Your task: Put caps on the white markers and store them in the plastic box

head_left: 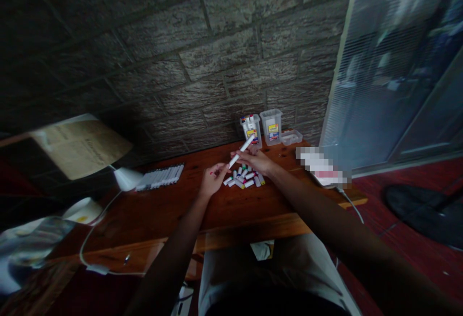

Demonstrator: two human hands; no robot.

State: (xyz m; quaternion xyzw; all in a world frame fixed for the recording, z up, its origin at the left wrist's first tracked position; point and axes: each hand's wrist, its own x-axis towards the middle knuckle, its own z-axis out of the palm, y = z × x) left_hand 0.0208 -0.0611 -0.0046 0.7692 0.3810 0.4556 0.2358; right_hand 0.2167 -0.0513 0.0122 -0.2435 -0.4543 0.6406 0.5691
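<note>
My left hand (212, 179) pinches the lower end of a white marker (241, 151) that slants up to the right over the wooden table (173, 214). My right hand (255, 161) rests with curled fingers over a small heap of white markers with coloured caps (243, 179), close to the slanting marker. Whether it holds anything is hidden. A neat row of white markers (161, 177) lies to the left of my left hand.
Two clear plastic containers (251, 129) (271, 126) and a clear lid (291, 137) stand at the back against the stone wall. A white lamp (127, 179) with a cord sits left. A blurred flat object (323, 167) lies at the right edge. A fan base (423, 214) is on the floor.
</note>
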